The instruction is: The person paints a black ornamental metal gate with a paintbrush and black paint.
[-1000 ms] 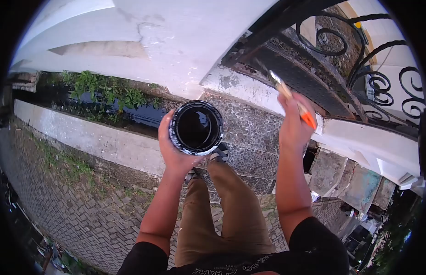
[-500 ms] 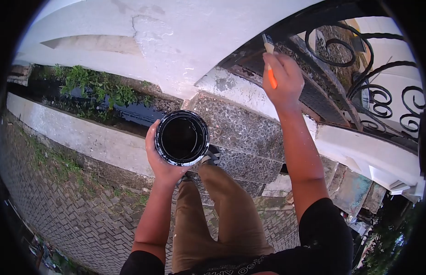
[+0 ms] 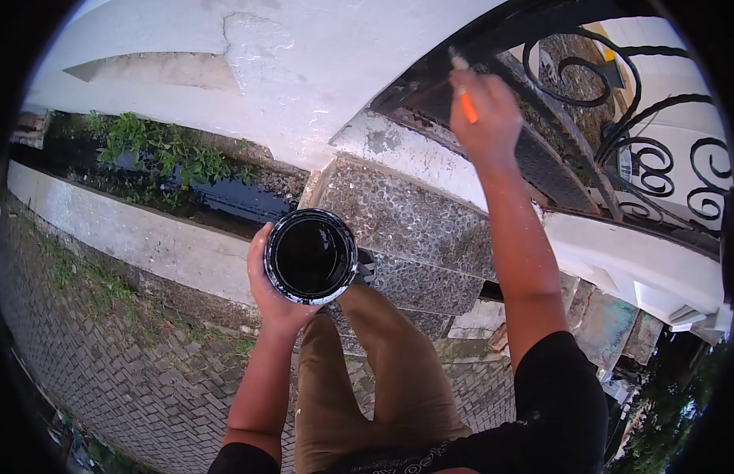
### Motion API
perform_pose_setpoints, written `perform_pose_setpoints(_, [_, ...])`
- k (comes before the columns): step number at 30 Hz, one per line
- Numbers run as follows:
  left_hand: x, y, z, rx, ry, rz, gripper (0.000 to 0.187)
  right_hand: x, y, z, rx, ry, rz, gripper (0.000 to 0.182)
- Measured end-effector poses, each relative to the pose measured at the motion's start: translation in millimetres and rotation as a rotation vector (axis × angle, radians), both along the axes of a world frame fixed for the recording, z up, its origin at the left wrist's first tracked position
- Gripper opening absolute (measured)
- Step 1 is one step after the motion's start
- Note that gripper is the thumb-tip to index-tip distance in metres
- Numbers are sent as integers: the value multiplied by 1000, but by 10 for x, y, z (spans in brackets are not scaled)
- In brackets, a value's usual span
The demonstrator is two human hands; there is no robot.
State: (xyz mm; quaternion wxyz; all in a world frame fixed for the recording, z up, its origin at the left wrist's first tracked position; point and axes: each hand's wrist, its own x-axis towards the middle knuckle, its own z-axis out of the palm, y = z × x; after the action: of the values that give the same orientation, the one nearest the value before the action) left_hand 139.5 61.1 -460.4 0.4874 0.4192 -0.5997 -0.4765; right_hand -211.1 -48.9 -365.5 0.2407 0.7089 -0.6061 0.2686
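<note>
My left hand (image 3: 277, 296) is wrapped round the side of a paint can (image 3: 310, 257) with black paint inside and smears of black and white on its rim. The can is held in front of my legs with its open top facing up. Up at the gate, my right hand (image 3: 487, 118) grips a paintbrush (image 3: 467, 103) with an orange handle end. The brush tip, blurred by motion, is right at the black edge frame of the metal gate (image 3: 430, 79), beside the white wall. Black curled bars (image 3: 584, 83) of the gate stand to the right of this hand.
A white wall (image 3: 303, 71) with cracked patches runs along the top left. Below it lies a water-filled ditch (image 3: 232, 197) with green plants (image 3: 157, 150) and a concrete edge (image 3: 130, 225). A pebbled step (image 3: 406, 213) is before my feet; brick paving (image 3: 161, 379) spreads lower left.
My right hand and the brush have moved slightly up along the gate's frame. The paint can in my left hand sits a little lower in view, and the camera has shifted slightly.
</note>
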Motion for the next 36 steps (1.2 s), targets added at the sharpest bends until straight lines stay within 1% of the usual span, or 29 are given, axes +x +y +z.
perform_pose_setpoints(2, [-26, 29, 25, -8, 10, 4, 116, -11, -3, 120, -152, 78, 28, 24])
perform_pose_setpoints(3, [-35, 42, 26, -19, 20, 11, 116, 11, 18, 77, -150, 81, 31, 24])
perform_pose_setpoints(5, [-36, 72, 3, -7, 13, 6, 119, 69, 64, -167, -82, 173, 8, 26])
perform_pose_setpoints(6, [-30, 88, -14, 7, 1, -4, 123, 80, 78, -330, 18, 169, 1, 28])
perform_pose_setpoints(7, [-13, 106, -32, 5, 4, 0, 123, 54, 101, -496, 16, 172, 5, 28])
perform_pose_setpoints(8, [16, 122, -51, -26, -21, 4, 122, 23, 122, -657, 109, 140, 3, 28])
perform_pose_setpoints(9, [40, 118, -68, -59, -46, 8, 122, 45, 103, -675, 198, 109, 0, 28])
perform_pose_setpoints(10, [55, 116, -79, -61, -45, 9, 122, 38, 91, -669, 146, 109, 22, 26])
perform_pose_setpoints(11, [71, 127, -81, -49, -40, 2, 122, 10, 109, -640, 148, 109, 20, 26])
perform_pose_setpoints(13, [69, 152, -44, -35, -30, -13, 122, 59, 110, -280, 76, 28, -18, 25])
perform_pose_setpoints(14, [52, 152, -9, -41, -10, -10, 122, 39, 90, -95, 23, 52, -49, 22])
perform_pose_setpoints(15, [39, 151, 13, -47, 10, -7, 121, 27, 58, 90, 22, 57, -51, 22])
perform_pose_setpoints(17, [19, 163, 25, -49, 3, -6, 121, 13, 10, 339, -190, 0, -33, 22])
perform_pose_setpoints(18, [13, 173, 28, -51, -10, -5, 121, 30, -14, 330, -238, 48, -46, 22])
perform_pose_setpoints(19, [9, 184, 32, -51, -5, -5, 121, 68, -12, 247, -238, 53, -45, 22])
perform_pose_setpoints(21, [5, 191, 25, -77, -45, -12, 122, 117, 11, -94, -90, 118, 21, 22])
perform_pose_setpoints(22, [12, 206, 7, -77, -43, -11, 122, 112, 34, -279, -91, 120, 21, 22])
perform_pose_setpoints(23, [24, 219, -21, -90, -47, -16, 123, 98, 45, -469, -18, 87, 36, 19])
perform_pose_setpoints(24, [38, 216, -43, -106, -51, -19, 123, 132, 22, -510, 52, 55, 53, 16])
perform_pose_setpoints(25, [67, 215, -51, -106, -52, -19, 123, 126, 35, -517, 51, 53, 54, 16])
perform_pose_setpoints(27, [127, 230, -51, -79, -60, -60, 124, 113, 104, -461, 88, -76, -18, 20])
perform_pose_setpoints(28, [139, 240, -46, -76, -59, -64, 124, 97, 89, -418, 91, -75, -22, 20])
perform_pose_setpoints(30, [132, 244, -46, -70, -82, -60, 125, 35, -26, -293, -122, -356, 0, 13])
perform_pose_setpoints(31, [126, 247, -47, -72, -76, -60, 125, -8, -68, -203, -124, -351, 0, 13])
perform_pose_setpoints(33, [122, 257, -57, -48, -40, -72, 125, -76, -117, -47, -171, -646, -177, 9])
perform_pose_setpoints(34, [116, 255, -59, -48, -38, -75, 125, -77, -117, -15, -171, -645, -180, 9])
perform_pose_setpoints(36, [107, 259, -60, -35, -56, -80, 125, -76, -90, 13, -409, -809, -57, 13])
